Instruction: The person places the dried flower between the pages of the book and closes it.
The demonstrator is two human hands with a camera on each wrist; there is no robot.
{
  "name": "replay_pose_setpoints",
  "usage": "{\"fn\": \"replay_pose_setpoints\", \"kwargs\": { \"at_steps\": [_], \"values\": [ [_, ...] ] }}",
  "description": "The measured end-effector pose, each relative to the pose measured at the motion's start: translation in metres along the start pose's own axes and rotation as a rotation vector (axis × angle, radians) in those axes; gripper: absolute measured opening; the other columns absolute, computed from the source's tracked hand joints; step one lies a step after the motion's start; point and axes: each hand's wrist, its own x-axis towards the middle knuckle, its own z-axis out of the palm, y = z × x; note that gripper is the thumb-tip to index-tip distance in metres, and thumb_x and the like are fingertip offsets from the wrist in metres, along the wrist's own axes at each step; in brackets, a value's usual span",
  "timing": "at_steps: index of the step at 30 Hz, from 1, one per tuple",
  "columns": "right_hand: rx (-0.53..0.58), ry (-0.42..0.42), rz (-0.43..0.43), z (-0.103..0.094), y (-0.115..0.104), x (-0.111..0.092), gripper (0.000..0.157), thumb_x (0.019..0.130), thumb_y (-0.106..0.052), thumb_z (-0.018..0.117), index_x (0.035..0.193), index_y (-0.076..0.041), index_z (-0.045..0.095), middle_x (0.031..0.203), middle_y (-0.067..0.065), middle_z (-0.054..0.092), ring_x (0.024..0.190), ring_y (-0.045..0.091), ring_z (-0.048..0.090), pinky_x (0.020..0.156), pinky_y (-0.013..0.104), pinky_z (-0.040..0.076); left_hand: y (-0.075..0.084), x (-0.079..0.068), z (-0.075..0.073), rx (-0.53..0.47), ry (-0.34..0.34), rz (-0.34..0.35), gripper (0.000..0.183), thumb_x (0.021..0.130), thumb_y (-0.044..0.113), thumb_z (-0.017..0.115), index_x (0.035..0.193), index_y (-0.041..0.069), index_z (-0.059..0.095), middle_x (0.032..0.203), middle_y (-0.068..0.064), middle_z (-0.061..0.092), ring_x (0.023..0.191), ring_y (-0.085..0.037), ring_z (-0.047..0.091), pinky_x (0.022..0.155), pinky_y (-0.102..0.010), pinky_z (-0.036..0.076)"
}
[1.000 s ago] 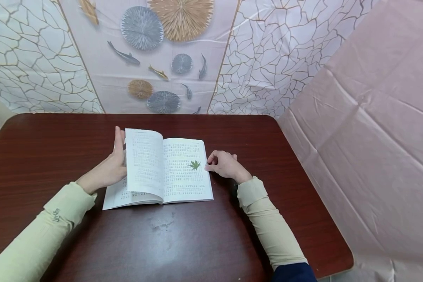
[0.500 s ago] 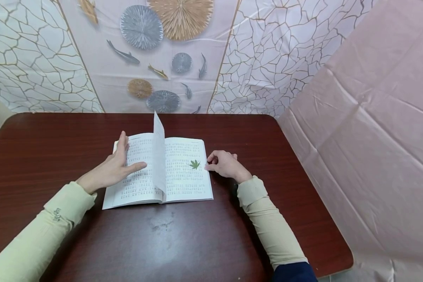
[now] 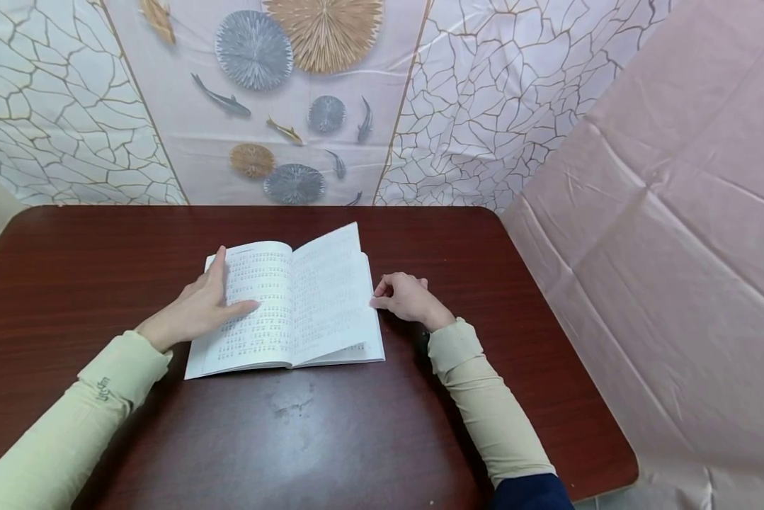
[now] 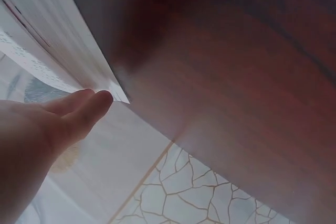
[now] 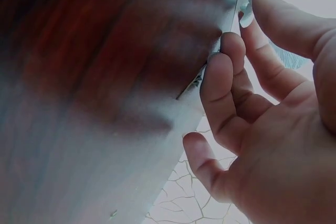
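Observation:
An open book (image 3: 254, 283) with printed pages lies on the table. A single page (image 3: 327, 294) slants over its right half, raised at the far corner, and hides the leaf seen there before. My left hand (image 3: 193, 304) rests at the left page's outer edge, fingers extended and thumb stretched over the print. In the left wrist view its fingertips (image 4: 100, 100) are against the book's edge. My right hand (image 3: 407, 296) is at the book's right edge, thumb and index finger pinching the page edge (image 5: 245, 15). The other fingers are loosely curled.
The dark red-brown table (image 3: 331, 432) extends around the book. A patterned cloth (image 3: 184, 99) hangs behind its far edge, and a plain pinkish cloth (image 3: 668, 234) hangs at the right.
The lifted page has swung from left to right and now covers the green leaf. My left thumb has come out over the left page. The right hand has stayed put.

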Motion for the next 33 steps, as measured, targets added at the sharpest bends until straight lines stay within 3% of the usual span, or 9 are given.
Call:
{"fn": "replay_pose_setpoints", "kwargs": {
  "at_steps": [16, 25, 33],
  "values": [
    [-0.026, 0.015, -0.002, 0.0000, -0.0009, -0.0008, 0.014, 0.091, -0.032, 0.070, 0.086, -0.020, 0.066, 0.077, -0.006, 0.062, 0.076, 0.015, 0.055, 0.085, 0.042, 0.027, -0.0034, 0.0021, 0.0023, 0.009, -0.016, 0.002, 0.115, 0.091, 0.059, 0.057, 0.149, -0.002, -0.021, 0.154, -0.036, 0.003, 0.141, -0.049, 0.012, 0.107, -0.065, 0.020],
    [-0.009, 0.035, 0.005, -0.0005, 0.0016, -0.0013, 0.013, 0.090, -0.030, 0.071, 0.081, -0.021, 0.068, 0.097, -0.005, 0.066, 0.103, 0.015, 0.058, 0.092, 0.046, 0.026, -0.0032, 0.0033, 0.0018, 0.007, -0.022, -0.007, 0.115, 0.091, 0.060, 0.056, 0.149, -0.002, -0.021, 0.154, -0.036, 0.005, 0.141, -0.049, 0.013, 0.107, -0.065, 0.020],
    [0.005, 0.044, 0.010, -0.0052, 0.0035, -0.0044, 0.014, 0.091, -0.032, 0.070, 0.085, -0.020, 0.068, 0.085, -0.004, 0.063, 0.091, 0.017, 0.057, 0.091, 0.046, 0.027, -0.0034, 0.0036, 0.0021, -0.001, -0.041, -0.021, 0.114, 0.091, 0.061, 0.055, 0.149, -0.001, -0.022, 0.155, -0.035, 0.004, 0.142, -0.049, 0.010, 0.106, -0.067, 0.017]
  ]
}}
